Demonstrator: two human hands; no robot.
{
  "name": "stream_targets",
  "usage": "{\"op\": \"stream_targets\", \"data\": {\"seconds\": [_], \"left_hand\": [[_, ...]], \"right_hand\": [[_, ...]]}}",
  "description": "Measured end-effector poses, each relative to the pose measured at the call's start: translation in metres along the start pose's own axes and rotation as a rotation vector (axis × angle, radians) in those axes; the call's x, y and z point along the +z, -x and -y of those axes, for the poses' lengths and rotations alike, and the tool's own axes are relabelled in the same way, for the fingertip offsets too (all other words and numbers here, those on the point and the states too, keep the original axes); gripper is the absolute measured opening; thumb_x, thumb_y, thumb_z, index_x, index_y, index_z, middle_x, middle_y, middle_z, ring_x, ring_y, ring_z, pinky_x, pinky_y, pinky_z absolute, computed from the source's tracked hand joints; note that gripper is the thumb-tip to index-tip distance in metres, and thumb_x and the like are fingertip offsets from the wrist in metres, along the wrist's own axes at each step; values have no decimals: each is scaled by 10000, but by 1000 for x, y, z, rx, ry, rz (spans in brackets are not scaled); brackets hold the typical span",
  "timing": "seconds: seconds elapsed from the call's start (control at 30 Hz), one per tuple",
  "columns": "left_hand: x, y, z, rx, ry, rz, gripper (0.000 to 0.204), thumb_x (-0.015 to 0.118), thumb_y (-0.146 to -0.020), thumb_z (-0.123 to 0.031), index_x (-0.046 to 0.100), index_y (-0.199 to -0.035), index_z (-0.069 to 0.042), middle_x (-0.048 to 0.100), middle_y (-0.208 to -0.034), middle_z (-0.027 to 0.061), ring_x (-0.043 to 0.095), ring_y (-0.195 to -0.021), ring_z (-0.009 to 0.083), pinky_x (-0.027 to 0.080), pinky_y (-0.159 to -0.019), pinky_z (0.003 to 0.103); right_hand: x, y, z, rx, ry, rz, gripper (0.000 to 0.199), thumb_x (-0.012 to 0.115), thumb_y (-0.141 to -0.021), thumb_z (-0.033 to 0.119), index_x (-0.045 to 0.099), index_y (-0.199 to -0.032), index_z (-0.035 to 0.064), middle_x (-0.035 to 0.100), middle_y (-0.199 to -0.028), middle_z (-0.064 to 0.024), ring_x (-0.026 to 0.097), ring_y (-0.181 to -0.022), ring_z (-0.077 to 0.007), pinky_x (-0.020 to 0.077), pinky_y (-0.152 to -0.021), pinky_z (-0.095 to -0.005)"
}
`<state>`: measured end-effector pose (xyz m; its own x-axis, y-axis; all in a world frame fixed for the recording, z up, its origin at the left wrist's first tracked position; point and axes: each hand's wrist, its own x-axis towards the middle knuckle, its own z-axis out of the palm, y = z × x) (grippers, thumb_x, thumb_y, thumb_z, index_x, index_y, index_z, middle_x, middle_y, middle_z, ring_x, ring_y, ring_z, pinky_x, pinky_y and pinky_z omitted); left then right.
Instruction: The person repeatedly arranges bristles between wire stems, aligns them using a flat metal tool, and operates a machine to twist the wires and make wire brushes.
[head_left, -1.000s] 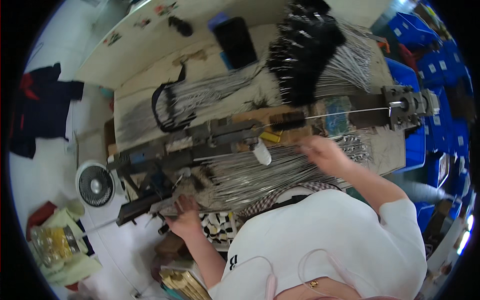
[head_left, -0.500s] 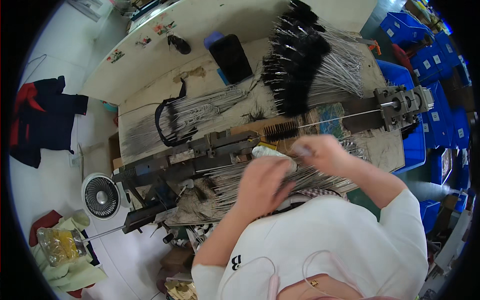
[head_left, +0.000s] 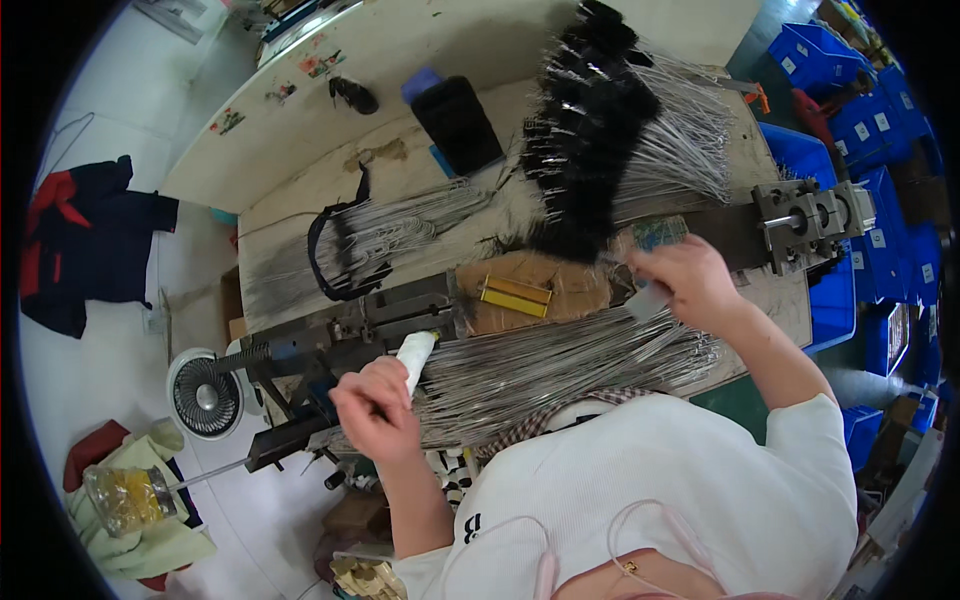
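My left hand is closed around a white-wrapped handle beside the metal rails of the bench machine. My right hand is raised over the bench, its fingers bent together. A pale grey-white flat piece shows at its fingertips; I cannot make out its kind. Just beyond that hand lies a heap of black twisted-wire brushes with bare wire stems. A yellow-framed piece rests on brown cardboard between my hands. Many thin wires lie bundled along the near edge.
The machine's metal block stands at the right end, beside blue bins. Looped wires and a black strap lie at the back left. A dark phone-like slab leans behind. A fan stands left.
My left hand and the white-wrapped handle have moved left. My right hand has moved right and up. The black brush that was stretched along the machine is gone from there.
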<state>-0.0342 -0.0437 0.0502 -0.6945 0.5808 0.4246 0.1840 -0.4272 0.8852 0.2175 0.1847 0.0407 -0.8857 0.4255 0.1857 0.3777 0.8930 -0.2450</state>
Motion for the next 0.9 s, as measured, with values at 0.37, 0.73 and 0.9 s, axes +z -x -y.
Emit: {"op": "stream_targets", "data": {"seconds": [0.37, 0.73, 0.9], "left_hand": [[44, 10, -36, -114, -400, 399, 100, 534, -841, -64, 601, -890, -8, 590, -779, 66, 554, -688, 164, 425, -626, 276], [-4, 66, -120, 38, -373, 56, 194, 397, -861, -51, 576, -893, 17, 568, -774, 82, 532, -699, 136, 431, -629, 250], [-17, 72, -221, 824, -43, -163, 309, 453, -854, -393, 474, -724, -114, 492, -692, 32, 427, -677, 146, 298, -611, 321]], "right_hand": [[-14, -47, -65, 115, 188, -401, 420, 647, -705, 148, 552, -1111, 101, 514, -900, -86, 526, -825, -296, 443, -705, -369], [-14, -1, 43, -234, 201, -244, 447, 657, -736, 257, 558, -1136, 84, 524, -1127, -89, 472, -1083, -266, 309, -962, -449], [-175, 52, 80, -106, -300, -780, 425, 622, -781, 326, 575, -1149, 119, 535, -1175, -131, 490, -1092, -292, 305, -993, -432]]}}
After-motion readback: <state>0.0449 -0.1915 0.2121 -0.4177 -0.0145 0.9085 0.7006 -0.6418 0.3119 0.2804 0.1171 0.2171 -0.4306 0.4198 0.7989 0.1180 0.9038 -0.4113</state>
